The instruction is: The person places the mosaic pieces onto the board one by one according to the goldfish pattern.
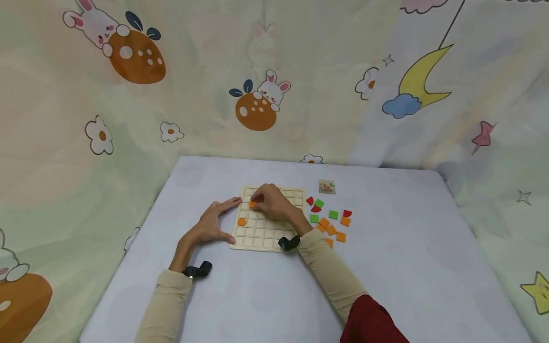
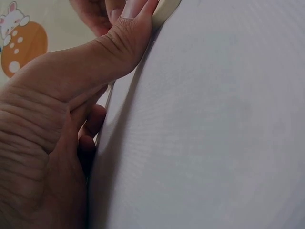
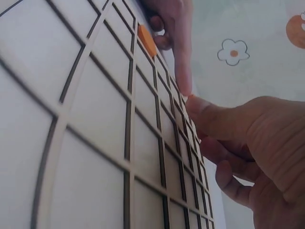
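A pale wooden grid board (image 1: 262, 233) lies flat on the table, its squares edged by thin raised strips. My right hand (image 1: 273, 202) is over its upper left part, pinching a small orange piece (image 1: 252, 204) between thumb and fingers. Mostly covered by the fingertips, that piece barely shows in the right wrist view. Another orange piece, a round disc (image 1: 242, 222), sits in a square near the left edge. My left hand (image 1: 208, 223) spreads along that edge, with straight index finger and thumb touching the board's side. The left wrist view shows the thumb (image 2: 128, 40) at the rim.
Right of the board lie several loose orange squares (image 1: 340, 237), green squares (image 1: 333, 215) and red quarter-round pieces (image 1: 347, 213). A small patterned card (image 1: 327, 186) lies behind them. The white-covered table (image 1: 407, 257) meets a printed cloth backdrop (image 1: 206, 95).
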### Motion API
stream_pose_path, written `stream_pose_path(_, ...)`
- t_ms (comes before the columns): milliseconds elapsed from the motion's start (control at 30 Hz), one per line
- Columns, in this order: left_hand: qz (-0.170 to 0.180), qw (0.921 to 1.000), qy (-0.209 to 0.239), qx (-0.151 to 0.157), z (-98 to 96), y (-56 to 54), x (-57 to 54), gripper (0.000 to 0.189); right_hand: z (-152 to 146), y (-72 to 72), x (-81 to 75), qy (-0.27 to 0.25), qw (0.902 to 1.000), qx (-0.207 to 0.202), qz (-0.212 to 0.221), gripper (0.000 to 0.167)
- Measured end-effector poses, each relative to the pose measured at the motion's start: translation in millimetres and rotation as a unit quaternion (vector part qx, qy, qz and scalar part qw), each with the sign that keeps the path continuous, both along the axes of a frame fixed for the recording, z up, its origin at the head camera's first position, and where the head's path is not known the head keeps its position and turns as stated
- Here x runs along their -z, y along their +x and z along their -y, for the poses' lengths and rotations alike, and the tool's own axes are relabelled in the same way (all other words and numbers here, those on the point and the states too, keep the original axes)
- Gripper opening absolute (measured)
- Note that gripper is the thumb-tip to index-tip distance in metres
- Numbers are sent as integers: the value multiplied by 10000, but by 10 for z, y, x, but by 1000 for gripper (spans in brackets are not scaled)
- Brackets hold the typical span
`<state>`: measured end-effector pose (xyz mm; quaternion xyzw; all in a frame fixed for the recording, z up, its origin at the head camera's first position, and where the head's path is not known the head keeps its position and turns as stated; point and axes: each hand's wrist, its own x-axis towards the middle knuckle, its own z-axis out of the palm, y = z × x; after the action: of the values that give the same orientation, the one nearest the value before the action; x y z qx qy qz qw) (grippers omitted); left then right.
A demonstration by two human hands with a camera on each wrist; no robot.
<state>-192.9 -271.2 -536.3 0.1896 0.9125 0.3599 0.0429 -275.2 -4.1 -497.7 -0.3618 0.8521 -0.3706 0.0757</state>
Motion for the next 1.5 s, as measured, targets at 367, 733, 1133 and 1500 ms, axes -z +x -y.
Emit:
stream_pose_path(367,1,10000,81,2,-39,-1,7,129,128,6,46,-59,9999,-11,161,21)
stream_pose_path(733,99,9999,-32,-99,-29,-3,17,130,207,-7,67,-201,9998,49,42,19)
stream_pose_path(1133,120,9998,-33,-170,-21,9,12,130,272,-36,38,-369,9964,372,660,22)
stream_pose_path(1500,132,9996,-71,-223,-10,6,14,130,313,-16,-30,-298,9945,558,831,22)
